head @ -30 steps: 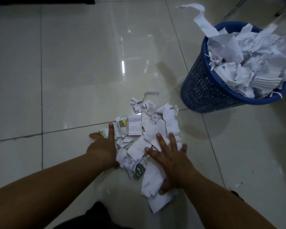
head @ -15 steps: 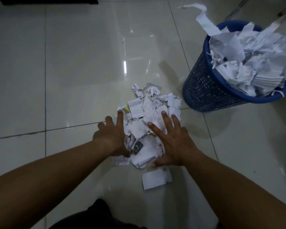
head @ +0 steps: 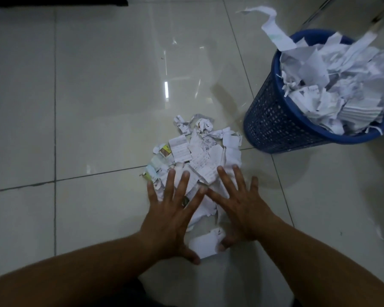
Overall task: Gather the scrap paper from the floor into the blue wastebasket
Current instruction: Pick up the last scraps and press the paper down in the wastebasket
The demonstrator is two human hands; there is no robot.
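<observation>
A heap of white scrap paper (head: 200, 154) lies on the glossy floor tiles at centre. My left hand (head: 173, 216) rests flat on the heap's near left part, fingers spread. My right hand (head: 242, 207) lies flat on the near right part, fingers spread too. One loose white scrap (head: 205, 243) sits between my wrists, just behind the heap. The blue mesh wastebasket (head: 273, 120) stands at upper right, close to the heap's far right corner, heaped over its rim with torn paper.
A long paper strip (head: 273, 29) curls up out of the basket's far side. A dark piece of furniture (head: 60, 1) edges the top left. Small paper crumbs (head: 377, 229) dot the floor at right. Bare pale tiles spread to the left.
Both hands have pushed the scraps away from me toward the basket, bunching them into a tighter heap. My left hand has turned from edge-on to palm-down. One scrap stayed behind near my wrists.
</observation>
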